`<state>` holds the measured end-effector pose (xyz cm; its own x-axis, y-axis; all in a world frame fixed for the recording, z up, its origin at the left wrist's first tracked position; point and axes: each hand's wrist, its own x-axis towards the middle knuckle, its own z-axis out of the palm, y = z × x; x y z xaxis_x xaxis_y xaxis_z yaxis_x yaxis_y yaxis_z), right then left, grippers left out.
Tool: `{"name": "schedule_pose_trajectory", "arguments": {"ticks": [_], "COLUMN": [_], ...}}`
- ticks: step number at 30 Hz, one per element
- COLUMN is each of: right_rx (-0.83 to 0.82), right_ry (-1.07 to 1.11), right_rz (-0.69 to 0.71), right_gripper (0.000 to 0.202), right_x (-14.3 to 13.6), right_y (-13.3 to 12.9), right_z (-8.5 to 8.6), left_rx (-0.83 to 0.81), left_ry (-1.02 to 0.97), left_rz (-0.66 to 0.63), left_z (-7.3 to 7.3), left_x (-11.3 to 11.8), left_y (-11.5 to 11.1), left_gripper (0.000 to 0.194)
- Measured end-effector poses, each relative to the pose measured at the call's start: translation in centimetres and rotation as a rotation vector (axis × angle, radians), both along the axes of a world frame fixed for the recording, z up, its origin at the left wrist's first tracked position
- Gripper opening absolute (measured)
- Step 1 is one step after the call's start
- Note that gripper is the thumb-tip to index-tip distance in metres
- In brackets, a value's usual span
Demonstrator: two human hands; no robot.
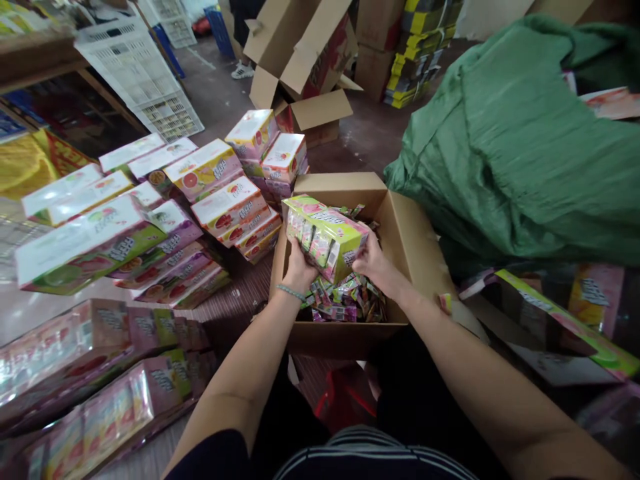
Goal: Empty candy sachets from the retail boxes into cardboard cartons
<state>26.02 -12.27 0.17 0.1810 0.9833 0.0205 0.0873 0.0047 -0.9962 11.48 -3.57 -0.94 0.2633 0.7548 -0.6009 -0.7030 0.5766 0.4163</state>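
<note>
Between my two hands is a green and pink printed box (327, 230) with a clear window, through which small packets show. My left hand (299, 267), with a bead bracelet at the wrist, grips its near left side. On the right end, my right hand (373, 260) is closed around the edge. The box is held tilted above an open cardboard carton (417, 233). Inside the carton lie many loose small packets (345, 300), partly hidden by the box and my hands.
Stacks of printed boxes (230, 200) stand to the left, with windowed boxes (100, 393) nearer me. A green sack (495, 140) bulges at the right above an opened printed box (560, 327). Behind are an open carton (300, 60), white crates (140, 73) and another person's shoe (243, 71).
</note>
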Motion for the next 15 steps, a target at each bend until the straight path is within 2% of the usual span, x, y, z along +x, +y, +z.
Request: {"name": "schedule_pose_trajectory", "arguments": {"ticks": [2, 3, 5, 7, 10, 12, 14, 15], "right_rx": [0.076, 0.098, 0.119, 0.146, 0.191, 0.193, 0.192, 0.195], "right_ry": [-0.145, -0.173, -0.146, -0.058, 0.007, -0.006, -0.015, -0.004], "right_rz": [-0.122, -0.188, -0.253, -0.227, -0.118, -0.086, -0.129, -0.17], "right_gripper": [0.124, 0.126, 0.115, 0.102, 0.094, 0.091, 0.086, 0.084], "right_x": [-0.6, -0.5, 0.5, 2.2, 4.8, 6.2, 7.4, 7.9], "right_y": [-0.2, -0.1, 0.3, 0.6, 0.5, 0.4, 0.6, 0.9], "right_z": [0.2, 0.4, 0.8, 1.4, 2.3, 2.5, 2.2, 1.9], "left_rx": [0.013, 0.021, 0.04, 0.044, 0.106, 0.261, 0.388, 0.402], "left_ry": [0.019, 0.032, 0.094, 0.231, 0.382, 0.318, 0.221, 0.199], "left_rz": [0.011, -0.008, -0.074, -0.093, -0.004, 0.0, -0.092, -0.159], "left_z": [-0.1, -0.1, 0.2, 0.8, 1.8, 2.3, 2.5, 2.6], "left_x": [1.0, 1.2, 0.8, -0.5, -2.6, -3.1, -2.8, -2.4], "left_y": [-0.6, -0.8, -0.7, 0.1, 1.6, 1.8, 1.3, 0.9], "left_gripper": [0.065, 0.063, 0.061, 0.065, 0.069, 0.068, 0.066, 0.066]}}
